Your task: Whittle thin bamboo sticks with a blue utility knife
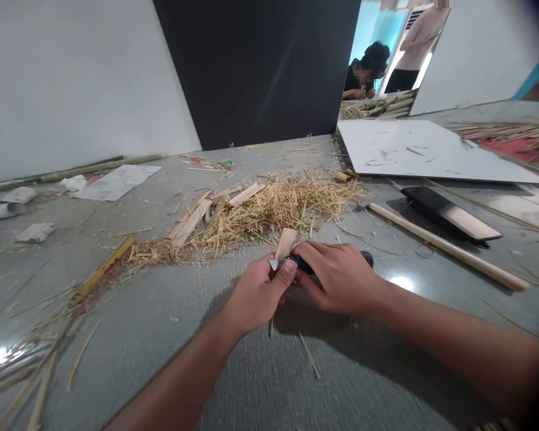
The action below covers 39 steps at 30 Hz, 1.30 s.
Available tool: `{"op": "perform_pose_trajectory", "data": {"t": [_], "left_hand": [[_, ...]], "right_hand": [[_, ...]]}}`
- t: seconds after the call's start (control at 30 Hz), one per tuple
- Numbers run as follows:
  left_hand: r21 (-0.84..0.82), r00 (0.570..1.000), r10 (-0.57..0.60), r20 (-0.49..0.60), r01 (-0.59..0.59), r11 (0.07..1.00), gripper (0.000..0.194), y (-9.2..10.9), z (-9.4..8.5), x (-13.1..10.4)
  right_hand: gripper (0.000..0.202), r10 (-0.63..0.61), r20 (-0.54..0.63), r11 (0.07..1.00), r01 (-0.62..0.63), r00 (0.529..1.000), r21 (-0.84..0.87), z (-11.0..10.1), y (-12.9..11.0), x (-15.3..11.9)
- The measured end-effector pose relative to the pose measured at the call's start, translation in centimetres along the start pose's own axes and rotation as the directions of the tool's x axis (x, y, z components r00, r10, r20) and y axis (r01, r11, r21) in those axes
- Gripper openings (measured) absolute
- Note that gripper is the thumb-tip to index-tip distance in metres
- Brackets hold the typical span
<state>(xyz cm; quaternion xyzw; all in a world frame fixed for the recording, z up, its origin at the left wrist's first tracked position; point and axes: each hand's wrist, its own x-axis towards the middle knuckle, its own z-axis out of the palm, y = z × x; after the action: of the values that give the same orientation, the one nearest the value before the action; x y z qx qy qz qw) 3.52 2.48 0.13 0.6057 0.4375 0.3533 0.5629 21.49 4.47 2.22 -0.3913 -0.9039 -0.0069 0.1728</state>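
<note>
My right hand (330,272) is wrapped round the dark handle of a utility knife (366,258), whose short metal blade points left. Its blade lies across a flat bamboo strip (286,240), pale and narrow, that rises away from me. My left hand (260,293) grips the strip's lower part, with the thumb up against the blade; that end of the strip is hidden by the fingers. Just beyond my hands spreads a heap of curly bamboo shavings (278,206). Several flat bamboo pieces (192,222) rest on its left side.
A yellow tool (103,269) lies on the left. To the right are a long wooden handle (449,246), a black case-like object (449,214) and a white board (422,146). A black panel (260,72) stands behind; two people are beyond it at the upper right.
</note>
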Motion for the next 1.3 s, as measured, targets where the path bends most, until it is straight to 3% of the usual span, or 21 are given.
{"op": "perform_pose_trajectory", "data": {"t": [0.17, 0.33, 0.57, 0.7, 0.87, 1.13, 1.3], "left_hand": [[0.215, 0.997, 0.055, -0.048, -0.044, 0.976, 0.045, 0.6, -0.2, -0.1], [0.308, 0.991, 0.091, -0.098, -0.057, 0.950, 0.045, 0.9, -0.2, -0.1], [0.237, 0.971, 0.074, -0.226, -0.019, 0.971, 0.044, 0.6, 0.7, -0.1], [0.182, 0.971, 0.048, -0.235, -0.005, 0.983, 0.044, 0.5, 0.9, -0.3], [0.176, 0.988, 0.005, -0.152, 0.022, 0.984, 0.042, 1.0, 0.5, -0.6], [0.245, 0.995, 0.067, -0.070, -0.048, 0.968, 0.041, 1.2, 0.0, -0.5], [0.091, 0.998, 0.048, -0.049, -0.043, 0.995, 0.034, 1.4, -0.3, -0.4]], "right_hand": [[0.023, 0.043, -0.006, 0.998, -0.043, 0.999, -0.050, -0.3, -0.3, 0.1], [0.023, 0.096, -0.006, 0.992, -0.096, 0.995, -0.085, -0.5, -0.5, 0.0], [0.033, 0.229, -0.026, 0.969, -0.231, 0.973, -0.093, -0.4, -1.2, 0.2], [0.035, 0.218, -0.031, 0.973, -0.220, 0.975, -0.069, -0.4, -1.0, 0.1], [0.033, 0.087, -0.015, 0.996, -0.088, 0.996, -0.035, -0.4, 0.1, 0.0], [0.028, 0.043, -0.020, 0.998, -0.044, 0.999, -0.053, -0.3, 0.1, 0.0], [0.026, 0.034, -0.021, 0.998, -0.035, 0.999, -0.061, -0.4, 0.0, 0.0]]}}
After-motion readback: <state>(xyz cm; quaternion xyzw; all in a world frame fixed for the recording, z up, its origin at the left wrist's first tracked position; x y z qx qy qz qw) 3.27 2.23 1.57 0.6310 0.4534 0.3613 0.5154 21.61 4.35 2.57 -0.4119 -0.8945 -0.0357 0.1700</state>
